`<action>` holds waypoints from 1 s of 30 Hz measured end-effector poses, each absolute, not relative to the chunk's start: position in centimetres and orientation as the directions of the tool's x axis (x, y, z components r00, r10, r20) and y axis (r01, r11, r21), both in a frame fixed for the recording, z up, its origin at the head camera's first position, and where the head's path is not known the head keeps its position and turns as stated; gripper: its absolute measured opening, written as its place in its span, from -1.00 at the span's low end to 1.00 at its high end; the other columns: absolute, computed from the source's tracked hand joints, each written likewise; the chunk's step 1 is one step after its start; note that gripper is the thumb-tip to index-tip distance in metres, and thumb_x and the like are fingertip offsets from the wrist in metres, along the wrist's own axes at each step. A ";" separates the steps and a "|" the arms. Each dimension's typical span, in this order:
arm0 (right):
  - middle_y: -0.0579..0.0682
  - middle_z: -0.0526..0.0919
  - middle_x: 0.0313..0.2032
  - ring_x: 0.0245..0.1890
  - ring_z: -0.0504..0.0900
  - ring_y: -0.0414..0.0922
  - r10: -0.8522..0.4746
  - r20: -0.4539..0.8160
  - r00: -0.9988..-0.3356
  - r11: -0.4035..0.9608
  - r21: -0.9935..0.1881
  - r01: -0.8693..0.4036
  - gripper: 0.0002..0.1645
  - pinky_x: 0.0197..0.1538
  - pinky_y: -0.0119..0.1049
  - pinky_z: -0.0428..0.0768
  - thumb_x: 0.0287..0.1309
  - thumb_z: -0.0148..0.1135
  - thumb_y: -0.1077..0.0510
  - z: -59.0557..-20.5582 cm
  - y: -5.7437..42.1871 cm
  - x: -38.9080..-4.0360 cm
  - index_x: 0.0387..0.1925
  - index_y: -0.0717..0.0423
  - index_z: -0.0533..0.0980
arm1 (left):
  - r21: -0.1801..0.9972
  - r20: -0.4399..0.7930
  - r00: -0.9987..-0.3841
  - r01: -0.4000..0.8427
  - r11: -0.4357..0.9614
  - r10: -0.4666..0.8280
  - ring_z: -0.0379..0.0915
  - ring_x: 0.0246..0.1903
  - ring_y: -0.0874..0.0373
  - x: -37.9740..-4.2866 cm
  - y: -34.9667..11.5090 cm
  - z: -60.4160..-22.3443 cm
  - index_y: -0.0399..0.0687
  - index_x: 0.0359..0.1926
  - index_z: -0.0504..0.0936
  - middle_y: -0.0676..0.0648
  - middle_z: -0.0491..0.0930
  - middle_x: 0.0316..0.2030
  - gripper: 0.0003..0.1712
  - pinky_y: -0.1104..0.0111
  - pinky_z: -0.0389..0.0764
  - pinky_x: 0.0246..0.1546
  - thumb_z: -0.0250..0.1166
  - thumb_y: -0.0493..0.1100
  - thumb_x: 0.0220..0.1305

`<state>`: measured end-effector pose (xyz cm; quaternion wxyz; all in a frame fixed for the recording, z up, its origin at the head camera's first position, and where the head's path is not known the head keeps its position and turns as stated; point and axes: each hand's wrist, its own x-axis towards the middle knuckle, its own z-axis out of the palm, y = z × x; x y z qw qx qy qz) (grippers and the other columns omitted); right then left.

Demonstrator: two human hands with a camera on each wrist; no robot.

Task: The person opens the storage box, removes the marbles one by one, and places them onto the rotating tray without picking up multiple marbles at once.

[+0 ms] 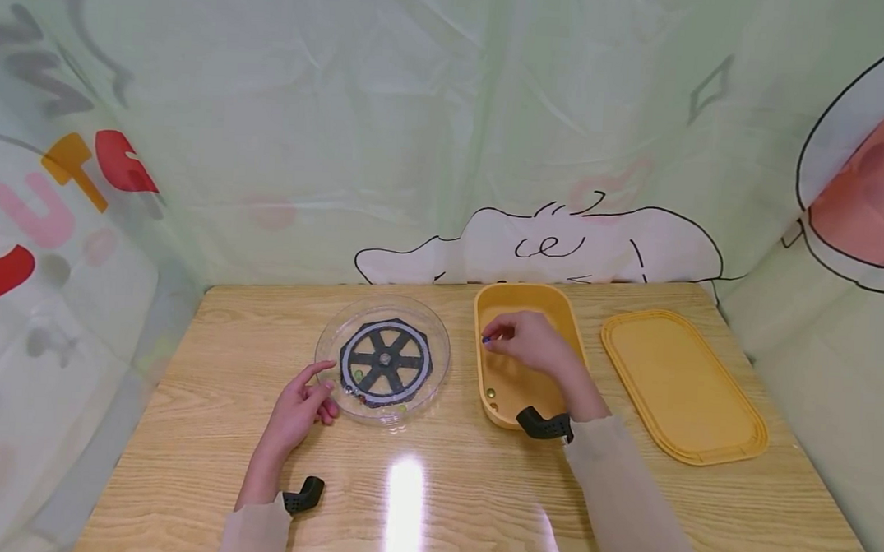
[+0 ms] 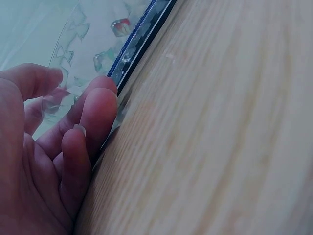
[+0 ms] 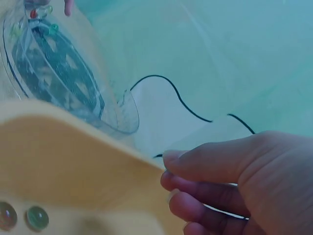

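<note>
My right hand [image 1: 531,342] reaches into a yellow rectangular box [image 1: 477,368], pinching a small blue marble [image 1: 487,340] between thumb and fingertips. In the right wrist view the fingertips hide this marble. A green marble [image 3: 37,218] and a reddish-brown marble [image 3: 7,216] lie on the box floor. To the left stands a clear round dish [image 1: 443,334], with a dark wheel shape showing through it. Inside it are a green marble [image 1: 358,374], a red one [image 1: 362,400] and a few others. My left hand [image 1: 295,414] rests at the dish's left rim, its fingers relaxed.
A flat yellow lid [image 1: 685,385] lies to the right of the box. Everything stands on a wooden table [image 1: 358,503], and a printed curtain [image 1: 307,138] hangs along its back and sides.
</note>
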<state>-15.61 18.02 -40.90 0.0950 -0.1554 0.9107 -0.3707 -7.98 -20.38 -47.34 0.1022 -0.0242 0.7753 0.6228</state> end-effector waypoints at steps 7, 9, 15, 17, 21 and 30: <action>-0.10 0.67 -0.34 -0.29 0.54 -0.09 -0.384 -0.015 -0.923 0.637 -0.728 -0.253 -0.85 -0.17 -0.23 0.54 0.16 0.41 0.24 -40.7 16.6 -15.3 -0.21 0.15 0.69 | 0.962 -0.179 -0.979 -0.153 0.226 0.098 0.54 -0.60 0.04 -8.1 -20.4 -47.5 -0.20 0.36 0.37 -0.20 0.61 -0.53 -0.54 0.34 0.62 -0.46 0.08 -0.29 0.50; -0.09 0.67 -0.34 -0.29 0.53 -0.09 -0.386 -0.010 -0.923 0.625 -0.738 -0.253 -0.85 -0.19 -0.24 0.54 0.17 0.40 0.24 -40.7 16.2 -15.2 -0.20 0.16 0.68 | 0.959 -0.190 -0.977 -0.164 0.231 0.092 0.54 -0.59 0.04 -8.1 -20.4 -47.5 -0.17 0.36 0.38 -0.20 0.61 -0.53 -0.55 0.34 0.62 -0.45 0.08 -0.29 0.50; -0.08 0.64 -0.36 -0.30 0.52 -0.09 -0.394 -0.025 -0.919 0.607 -0.758 -0.239 -0.86 -0.23 -0.28 0.55 0.18 0.40 0.24 -40.5 14.4 -14.9 -0.20 0.13 0.68 | 0.960 -0.198 -0.977 -0.177 0.218 0.080 0.53 -0.60 0.05 -8.8 -21.0 -49.7 -0.08 0.37 0.38 -0.21 0.61 -0.53 -0.54 0.35 0.61 -0.47 0.09 -0.24 0.51; -0.09 0.64 -0.37 -0.31 0.52 -0.09 -0.410 -0.018 -0.912 0.596 -0.762 -0.252 -0.86 -0.24 -0.27 0.55 0.17 0.39 0.26 -40.5 13.8 -14.9 -0.20 0.15 0.68 | 0.961 -0.193 -0.978 -0.173 0.215 0.074 0.53 -0.60 0.06 -8.9 -21.2 -50.3 -0.03 0.36 0.39 -0.21 0.61 -0.53 -0.55 0.36 0.61 -0.47 0.11 -0.22 0.51; -0.10 0.66 -0.36 -0.30 0.53 -0.10 -0.421 -0.006 -0.907 0.581 -0.770 -0.264 -0.84 -0.21 -0.26 0.55 0.17 0.40 0.25 -40.6 12.6 -14.9 -0.18 0.17 0.69 | 0.965 -0.164 -0.984 -0.145 0.220 0.071 0.54 -0.61 0.05 -8.9 -21.4 -50.8 0.02 0.34 0.42 -0.20 0.62 -0.53 -0.57 0.36 0.61 -0.48 0.12 -0.19 0.50; -0.11 0.64 -0.35 -0.29 0.53 -0.11 -0.415 -0.018 -0.909 0.571 -0.784 -0.245 -0.83 -0.24 -0.28 0.55 0.19 0.39 0.22 -41.2 10.8 -14.7 -0.16 0.15 0.69 | 0.965 -0.140 -0.987 -0.119 0.233 0.075 0.55 -0.59 0.02 -8.9 -21.4 -50.9 0.07 0.33 0.43 -0.19 0.63 -0.51 -0.58 0.33 0.63 -0.46 0.12 -0.16 0.50</action>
